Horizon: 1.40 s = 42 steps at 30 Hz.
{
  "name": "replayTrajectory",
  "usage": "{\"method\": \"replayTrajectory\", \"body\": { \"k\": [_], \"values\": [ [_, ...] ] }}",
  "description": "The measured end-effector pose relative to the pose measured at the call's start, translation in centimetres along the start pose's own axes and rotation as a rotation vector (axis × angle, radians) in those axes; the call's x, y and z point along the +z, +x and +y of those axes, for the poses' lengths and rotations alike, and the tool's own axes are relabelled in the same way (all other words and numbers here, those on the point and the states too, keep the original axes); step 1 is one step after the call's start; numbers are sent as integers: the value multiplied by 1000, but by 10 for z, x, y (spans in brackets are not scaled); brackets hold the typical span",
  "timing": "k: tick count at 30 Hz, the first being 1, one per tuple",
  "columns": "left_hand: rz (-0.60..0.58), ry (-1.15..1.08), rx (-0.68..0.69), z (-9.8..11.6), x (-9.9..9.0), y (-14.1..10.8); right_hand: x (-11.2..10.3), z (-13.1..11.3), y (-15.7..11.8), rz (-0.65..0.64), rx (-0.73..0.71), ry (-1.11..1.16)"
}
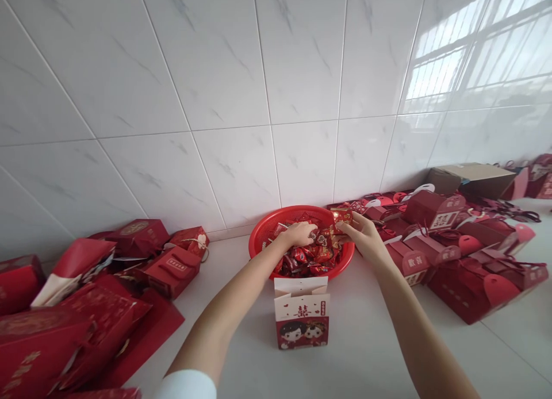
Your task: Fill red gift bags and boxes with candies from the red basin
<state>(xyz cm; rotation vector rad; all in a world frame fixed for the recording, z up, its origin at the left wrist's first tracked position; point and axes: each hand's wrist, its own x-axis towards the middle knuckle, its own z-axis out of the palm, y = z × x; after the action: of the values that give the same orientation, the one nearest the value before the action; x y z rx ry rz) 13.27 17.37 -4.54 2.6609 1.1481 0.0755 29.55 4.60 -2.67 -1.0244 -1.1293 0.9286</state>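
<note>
A red plastic basket (pixel 257 238) full of wrapped candies (pixel 302 268) stands against the wall. Inside it, my left hand (pixel 299 234) reaches down with curled fingers, a red wrapped candy (pixel 314 236) at the fingertips. Over the basket's right side, my right hand (pixel 364 237) pinches a shiny red and gold candy packet (pixel 342 215) between thumb and fingers. In front of the basket a small white and red gift box (pixel 302 324) stands upright with its top flaps open. Two cartoon faces are printed on its front. What lies inside the box is hidden.
Several red gift boxes and bags (pixel 129 307) are heaped on the left. More red handled gift boxes (pixel 463 284) crowd the right side, with a brown cardboard box (pixel 472 177) behind them. A white tiled wall (pixel 233 169) closes off the back of the white surface (pixel 366 353).
</note>
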Motion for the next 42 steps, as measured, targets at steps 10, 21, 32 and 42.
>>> {"method": "replayTrajectory", "body": {
  "k": [10, 21, 32, 42],
  "values": [
    [-82, -2, -75, 7, 10, 22, 3, -4, 0, 29, -10, 1],
    [210, -543, 31, -5, -15, -14, 0, -2, 1, 41, -40, -18],
    [380, -893, 135, 29, -18, -34, 12, 4, -1, -41, 43, 86],
    [-182, 26, 117, 6, 3, -10, 3, 0, 2, 220, -9, 102]
  ]
}}
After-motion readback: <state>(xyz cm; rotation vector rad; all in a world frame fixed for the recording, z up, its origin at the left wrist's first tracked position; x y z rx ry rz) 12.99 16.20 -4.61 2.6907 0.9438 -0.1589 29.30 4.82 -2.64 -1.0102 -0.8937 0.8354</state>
